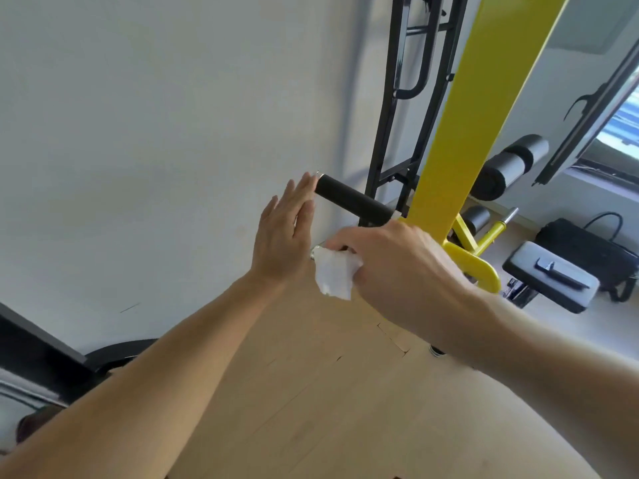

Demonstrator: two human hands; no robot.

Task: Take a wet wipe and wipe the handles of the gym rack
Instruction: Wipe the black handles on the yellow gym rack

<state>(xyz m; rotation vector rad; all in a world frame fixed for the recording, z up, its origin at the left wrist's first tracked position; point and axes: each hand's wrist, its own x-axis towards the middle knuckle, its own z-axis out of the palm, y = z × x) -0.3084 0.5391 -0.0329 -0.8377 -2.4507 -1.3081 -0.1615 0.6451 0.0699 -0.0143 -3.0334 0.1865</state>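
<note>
Evidently the wet wipe (334, 276) is limp, light and bunched, so it likely needs wrapping round a handle; the right hand (390, 261) clutches it over the lower handle's end, below the black foam handle (352, 200), while the left hand (285, 233) is flat, its fingertips (307, 183) at that upper handle's tip.

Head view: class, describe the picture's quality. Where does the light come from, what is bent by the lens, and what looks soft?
Head view: daylight enters from the window at right, leaving soft shadows on the wall; the wide lens bows the yellow post and swells both forearms; the right hand gripping the wipe looks slightly soft, the open left hand sharper.
</note>
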